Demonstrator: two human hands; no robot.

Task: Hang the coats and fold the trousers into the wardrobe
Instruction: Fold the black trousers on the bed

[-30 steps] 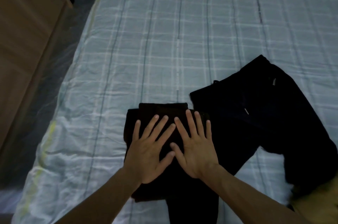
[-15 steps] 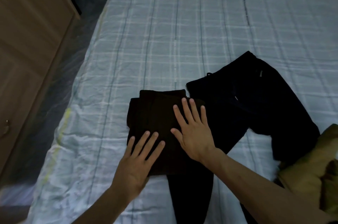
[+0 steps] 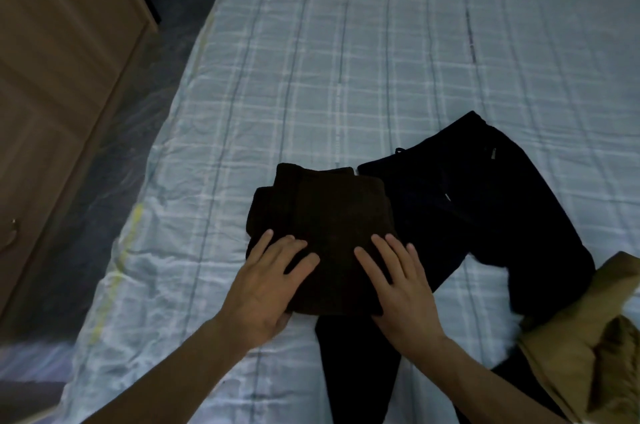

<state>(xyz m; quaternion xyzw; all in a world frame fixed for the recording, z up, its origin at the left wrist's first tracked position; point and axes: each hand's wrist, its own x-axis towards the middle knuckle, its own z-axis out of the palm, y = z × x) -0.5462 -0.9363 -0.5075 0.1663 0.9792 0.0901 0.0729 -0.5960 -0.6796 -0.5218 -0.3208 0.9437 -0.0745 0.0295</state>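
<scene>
The left hand (image 3: 268, 281) and right hand (image 3: 398, 285) lay spread flat on the folded brown trousers (image 3: 325, 212), while black trousers (image 3: 467, 215) at three o'clock and a tan garment (image 3: 588, 337) at four lay unfolded.

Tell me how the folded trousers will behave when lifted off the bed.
Probably floppy: the folded trousers are layered soft cloth, so folds may sag open unless supported. Unlikely to roll: they lie flat on the bed.
</scene>
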